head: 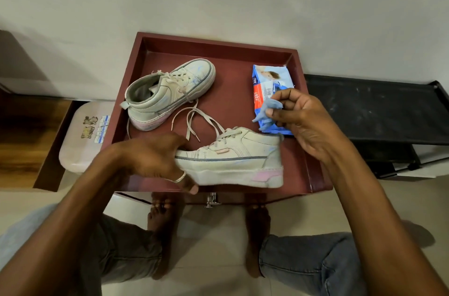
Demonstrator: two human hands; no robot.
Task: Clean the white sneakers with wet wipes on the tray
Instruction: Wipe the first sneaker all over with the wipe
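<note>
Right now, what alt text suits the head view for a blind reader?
The left hand grips a white sneaker by its toe over a maroon tray; the right hand pinches a blue wipe by the wipes pack. A second sneaker lies behind.

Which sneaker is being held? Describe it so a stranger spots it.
Find the dark red tray by the wall. At its near edge, the left hand grips a sneaker by its toe. Unlike the other sneaker behind, its heel points right.

head cam | looks steeply down and forward | close over tray (218, 39) | wall (315, 16) at top
</note>
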